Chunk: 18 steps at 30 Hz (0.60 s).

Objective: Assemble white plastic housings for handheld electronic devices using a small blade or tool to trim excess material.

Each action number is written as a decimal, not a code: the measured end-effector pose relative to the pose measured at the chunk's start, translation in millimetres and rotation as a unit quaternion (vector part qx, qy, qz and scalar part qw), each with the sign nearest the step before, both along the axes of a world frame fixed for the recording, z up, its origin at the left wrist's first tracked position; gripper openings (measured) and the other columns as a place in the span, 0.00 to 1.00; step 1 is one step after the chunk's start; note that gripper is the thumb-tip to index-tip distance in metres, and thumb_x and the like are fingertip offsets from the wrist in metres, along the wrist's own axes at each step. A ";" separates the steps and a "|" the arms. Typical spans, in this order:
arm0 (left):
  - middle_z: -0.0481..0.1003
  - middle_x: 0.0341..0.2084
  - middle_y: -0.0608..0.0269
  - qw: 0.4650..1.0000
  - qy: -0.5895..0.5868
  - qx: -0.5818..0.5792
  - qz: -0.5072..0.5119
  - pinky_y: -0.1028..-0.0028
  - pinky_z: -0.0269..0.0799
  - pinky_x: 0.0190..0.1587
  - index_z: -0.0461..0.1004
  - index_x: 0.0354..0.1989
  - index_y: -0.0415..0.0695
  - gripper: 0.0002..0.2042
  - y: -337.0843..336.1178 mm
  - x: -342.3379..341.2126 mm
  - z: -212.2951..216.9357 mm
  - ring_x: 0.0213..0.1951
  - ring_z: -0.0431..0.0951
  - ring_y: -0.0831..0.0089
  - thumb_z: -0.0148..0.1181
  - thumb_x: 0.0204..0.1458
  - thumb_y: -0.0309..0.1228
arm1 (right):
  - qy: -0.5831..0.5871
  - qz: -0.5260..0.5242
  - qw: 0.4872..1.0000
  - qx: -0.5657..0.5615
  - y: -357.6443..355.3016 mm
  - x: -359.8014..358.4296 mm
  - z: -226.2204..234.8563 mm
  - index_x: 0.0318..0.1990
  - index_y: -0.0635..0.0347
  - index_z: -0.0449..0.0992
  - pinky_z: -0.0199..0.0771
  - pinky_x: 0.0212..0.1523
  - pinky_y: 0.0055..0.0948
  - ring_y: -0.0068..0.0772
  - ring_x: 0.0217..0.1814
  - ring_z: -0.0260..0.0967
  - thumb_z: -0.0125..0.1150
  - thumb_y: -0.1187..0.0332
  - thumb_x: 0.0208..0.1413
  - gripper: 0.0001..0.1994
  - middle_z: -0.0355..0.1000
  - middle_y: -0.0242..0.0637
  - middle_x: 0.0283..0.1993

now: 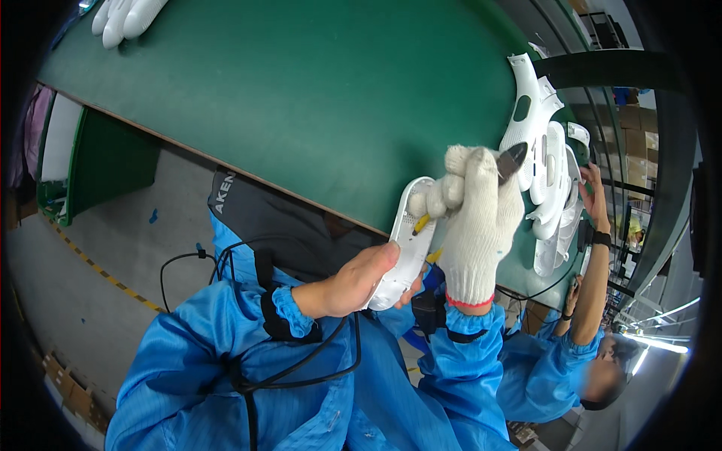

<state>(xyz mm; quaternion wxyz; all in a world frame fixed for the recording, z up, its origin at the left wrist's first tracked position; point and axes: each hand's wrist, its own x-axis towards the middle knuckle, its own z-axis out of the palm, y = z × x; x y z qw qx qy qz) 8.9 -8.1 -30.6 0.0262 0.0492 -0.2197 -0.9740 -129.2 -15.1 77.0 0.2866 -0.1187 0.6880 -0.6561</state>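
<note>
My bare left hand point(353, 284) grips the lower end of a long white plastic shell point(406, 244), held upright just off the edge of the green table point(316, 98). My right hand point(474, 222), in a white knit glove, is closed around a small tool. Its dark blade point(513, 161) sticks out above the glove and a bit of yellow handle point(421, 224) shows against the shell. The gloved fingers press on the shell's upper end. Both sleeves are blue.
A pile of similar white plastic shells point(545, 165) lies at the table's right end, where a co-worker in blue reaches with a hand point(594, 192). More white parts point(124, 15) lie at the far left. Grey floor with a yellow line point(98, 267) runs below the table edge.
</note>
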 end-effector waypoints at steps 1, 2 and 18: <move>0.75 0.36 0.59 1.000 0.006 -0.001 0.002 0.73 0.73 0.37 0.66 0.54 0.38 0.33 -0.2 0.2 -1.1 0.34 0.76 0.74 0.27 0.67 0.58 | -0.008 0.000 1.000 -0.005 -0.8 1.3 0.7 0.40 0.64 0.72 0.70 0.21 0.35 0.28 0.18 0.58 0.53 0.59 0.68 0.15 0.60 0.29 0.20; 0.75 0.36 0.59 1.000 0.003 -0.003 -0.001 0.73 0.73 0.37 0.66 0.54 0.38 0.33 0.2 0.1 -0.5 0.34 0.76 0.74 0.28 0.67 0.58 | -0.020 0.006 1.000 -0.013 2.6 -2.0 -0.6 0.40 0.64 0.72 0.70 0.21 0.35 0.28 0.18 0.58 0.53 0.59 0.67 0.14 0.60 0.29 0.20; 0.75 0.32 0.61 1.000 -0.012 -0.013 -0.012 0.75 0.70 0.34 0.69 0.50 0.38 0.35 -5.3 -0.1 10.6 0.31 0.74 0.75 0.31 0.65 0.62 | -0.015 0.040 0.999 -0.019 18.0 -9.8 -11.3 0.41 0.62 0.72 0.67 0.21 0.37 0.30 0.20 0.56 0.52 0.58 0.67 0.15 0.60 0.29 0.22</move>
